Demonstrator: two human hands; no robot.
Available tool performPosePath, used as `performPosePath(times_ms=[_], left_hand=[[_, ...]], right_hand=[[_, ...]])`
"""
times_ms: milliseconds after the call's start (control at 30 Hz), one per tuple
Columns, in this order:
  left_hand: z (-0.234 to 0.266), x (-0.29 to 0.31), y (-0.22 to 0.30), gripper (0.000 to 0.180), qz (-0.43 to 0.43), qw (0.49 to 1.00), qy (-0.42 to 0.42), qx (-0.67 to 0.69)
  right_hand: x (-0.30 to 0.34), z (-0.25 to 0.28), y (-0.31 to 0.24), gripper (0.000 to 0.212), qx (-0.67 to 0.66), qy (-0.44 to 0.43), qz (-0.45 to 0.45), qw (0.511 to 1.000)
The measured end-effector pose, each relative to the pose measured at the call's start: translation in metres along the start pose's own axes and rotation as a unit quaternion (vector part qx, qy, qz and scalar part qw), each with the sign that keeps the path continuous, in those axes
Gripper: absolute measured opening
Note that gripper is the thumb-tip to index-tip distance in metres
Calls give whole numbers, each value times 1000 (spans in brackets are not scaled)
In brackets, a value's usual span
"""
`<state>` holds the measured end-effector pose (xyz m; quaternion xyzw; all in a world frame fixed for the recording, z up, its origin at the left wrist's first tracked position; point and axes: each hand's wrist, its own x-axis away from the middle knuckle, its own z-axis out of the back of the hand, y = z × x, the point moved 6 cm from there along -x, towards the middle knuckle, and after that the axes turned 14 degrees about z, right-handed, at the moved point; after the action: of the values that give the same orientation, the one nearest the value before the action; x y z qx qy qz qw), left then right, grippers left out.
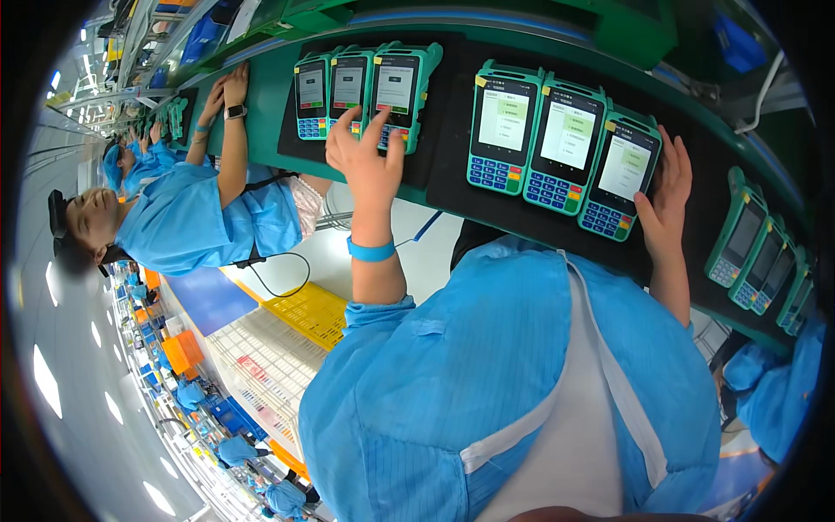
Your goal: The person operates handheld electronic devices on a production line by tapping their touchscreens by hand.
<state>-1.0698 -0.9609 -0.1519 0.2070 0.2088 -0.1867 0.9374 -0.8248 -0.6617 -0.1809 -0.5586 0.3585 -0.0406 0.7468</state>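
Three green card payment terminals with lit screens and blue keypads stand side by side in front of me: a left one (502, 117), a middle one (564, 130) and a right one (623, 161). My right hand (668, 187) rests along the right edge of the right terminal, thumb at its screen corner, fingers stretched behind. Further left is another row of three terminals (348, 83), screens lit with red and green buttons. Over its two right-hand units my left hand (365, 161) hovers with fingers spread, fingertips at the lower screen edges; whether they touch I cannot tell.
The terminals lie on black mats (444, 165) on a green bench (287, 148). More terminals (748, 252) with dark screens stand at the far right. A co-worker in blue (209, 204) sits to my left, hands on the bench. A white cable (765, 96) hangs at the upper right.
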Motion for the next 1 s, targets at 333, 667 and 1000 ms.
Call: performPosePath(times_ms=[333,667,1000], left_hand=[[-1,-21,-45,30,44,994,65,-80],[-9,-50,-107,32,149,979,52,-128],[-2,-66,-83,31,46,996,64,-35]], right_hand=[[-1,1,2,84,17,0,-16,1000],[-2,1,0,84,10,5,-5,1000],[-3,0,1,85,9,7,-10,1000]])
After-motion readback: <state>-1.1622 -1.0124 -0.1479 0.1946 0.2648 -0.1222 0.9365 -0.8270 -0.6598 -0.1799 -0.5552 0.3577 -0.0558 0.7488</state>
